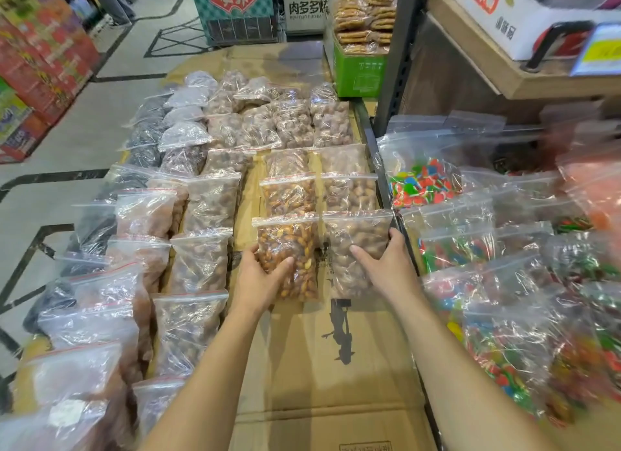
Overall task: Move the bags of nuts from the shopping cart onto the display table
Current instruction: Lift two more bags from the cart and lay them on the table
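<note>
My left hand (260, 279) grips a clear zip bag of golden-brown nuts (292, 245) lying on the cardboard-covered display table (336, 366). Right beside it, my right hand (386, 266) holds a clear zip bag of pale brown nuts (356, 235) by its right edge. Both bags lie flat at the near end of two rows of similar nut bags (289, 195). No shopping cart is in view.
Rows of bagged nuts and dried fruit (198, 259) cover the table's left and far parts. Bags of coloured candy (423, 182) fill the shelf on the right. A green box of biscuits (359, 71) stands at the far end. Bare cardboard lies near me.
</note>
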Demonstrator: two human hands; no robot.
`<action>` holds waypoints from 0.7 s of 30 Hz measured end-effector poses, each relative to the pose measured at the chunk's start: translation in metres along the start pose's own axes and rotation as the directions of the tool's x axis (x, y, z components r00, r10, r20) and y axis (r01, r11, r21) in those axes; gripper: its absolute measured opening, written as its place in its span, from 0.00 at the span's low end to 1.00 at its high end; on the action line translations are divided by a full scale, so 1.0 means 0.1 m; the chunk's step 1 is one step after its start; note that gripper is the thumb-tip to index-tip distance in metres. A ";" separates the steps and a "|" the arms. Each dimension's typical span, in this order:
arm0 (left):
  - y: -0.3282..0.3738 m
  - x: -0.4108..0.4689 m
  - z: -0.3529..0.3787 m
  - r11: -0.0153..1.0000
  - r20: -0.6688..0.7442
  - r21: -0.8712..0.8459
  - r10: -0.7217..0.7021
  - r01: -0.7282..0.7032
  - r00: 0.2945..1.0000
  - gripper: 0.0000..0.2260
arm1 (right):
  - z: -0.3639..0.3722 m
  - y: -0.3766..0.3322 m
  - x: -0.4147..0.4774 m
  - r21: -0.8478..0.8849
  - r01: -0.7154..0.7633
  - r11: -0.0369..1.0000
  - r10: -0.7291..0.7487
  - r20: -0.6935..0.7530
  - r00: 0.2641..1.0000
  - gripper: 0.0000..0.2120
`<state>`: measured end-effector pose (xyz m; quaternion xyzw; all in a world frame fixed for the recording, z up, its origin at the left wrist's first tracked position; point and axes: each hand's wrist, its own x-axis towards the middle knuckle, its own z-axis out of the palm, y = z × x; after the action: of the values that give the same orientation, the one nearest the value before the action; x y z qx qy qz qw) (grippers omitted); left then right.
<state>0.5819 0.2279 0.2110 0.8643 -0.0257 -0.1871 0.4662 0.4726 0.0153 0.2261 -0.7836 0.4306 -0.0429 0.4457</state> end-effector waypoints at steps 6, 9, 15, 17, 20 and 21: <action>0.19 -0.26 -0.09 0.985 -0.014 0.159 0.073 -0.070 0.997 0.34 | -0.15 -0.15 -0.20 -0.289 0.086 0.953 -0.084 0.019 0.996 0.42; 0.27 -0.42 -0.13 0.940 0.022 0.319 0.119 -0.120 0.993 0.32 | -0.21 -0.16 -0.33 -0.399 0.148 0.905 -0.133 0.064 0.989 0.41; 0.33 -0.83 -0.14 0.750 0.113 0.609 0.240 -0.258 0.964 0.32 | -0.36 -0.01 -0.75 -0.561 0.259 0.786 -0.232 0.121 0.965 0.32; 0.33 -1.00 -0.12 0.669 0.156 0.673 0.289 -0.315 0.945 0.34 | -0.41 0.03 -0.92 -0.607 0.278 0.745 -0.240 0.145 0.960 0.32; 0.26 -1.17 -0.06 0.577 0.211 0.733 0.312 -0.361 0.926 0.38 | -0.52 0.10 -1.21 -0.660 0.308 0.686 -0.264 0.169 0.950 0.34; 0.24 -1.22 -0.05 0.553 0.220 0.747 0.319 -0.369 0.922 0.38 | -0.55 0.12 -1.31 -0.670 0.310 0.674 -0.269 0.168 0.948 0.34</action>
<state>0.4736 0.2452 0.2694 0.9514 -0.2857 -0.0878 0.0742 0.3582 0.0689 0.2915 -0.9514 0.2733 0.0718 0.1220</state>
